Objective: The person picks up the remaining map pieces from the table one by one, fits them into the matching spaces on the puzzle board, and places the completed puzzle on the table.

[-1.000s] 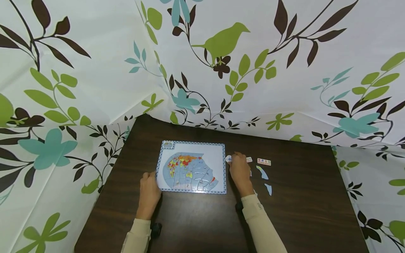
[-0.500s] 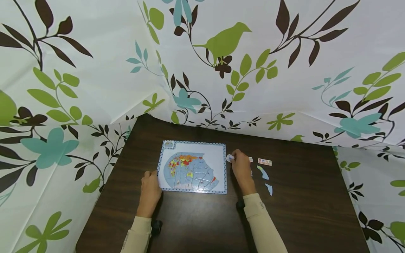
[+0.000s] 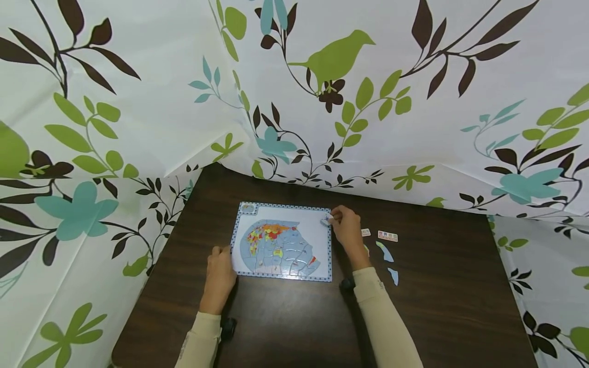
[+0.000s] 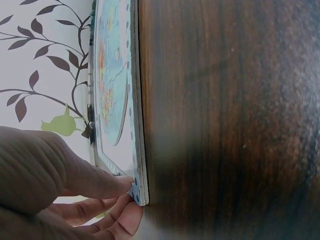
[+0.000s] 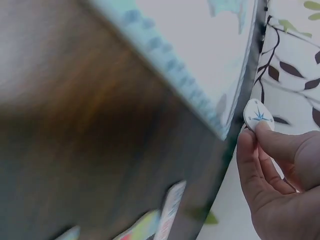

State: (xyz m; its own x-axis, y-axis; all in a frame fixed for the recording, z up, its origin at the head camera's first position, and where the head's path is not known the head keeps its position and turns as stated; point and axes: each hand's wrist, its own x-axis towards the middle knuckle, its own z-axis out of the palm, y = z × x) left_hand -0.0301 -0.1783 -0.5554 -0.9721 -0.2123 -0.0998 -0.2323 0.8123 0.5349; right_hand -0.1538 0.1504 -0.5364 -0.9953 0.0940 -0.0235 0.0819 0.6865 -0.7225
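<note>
A map puzzle board (image 3: 315,237) with a dotted blue border lies on the dark wooden table. Interlocked pieces form part of a world map (image 3: 276,248) on it. At the board's near left corner, my left hand (image 3: 220,273) pinches the edge; the left wrist view has the thumb on top and curled fingers at the side. Over the board's far right corner, my right hand (image 3: 348,230) holds a small round compass puzzle piece (image 5: 257,114) between thumb and fingers. The piece is raised above the table, its blue star visible in the right wrist view.
Right of the board lie a red-and-white label piece (image 3: 387,236), a smaller label piece (image 3: 365,232) and two curved blue pieces, one upper (image 3: 384,251) and one lower (image 3: 393,276). Another piece is partly hidden by the right hand. A leaf-patterned sheet (image 3: 294,102) hangs behind the table.
My right hand has lifted the compass piece from beside the board and carried it up and left over the far right corner. The left hand stays at the board's edge.
</note>
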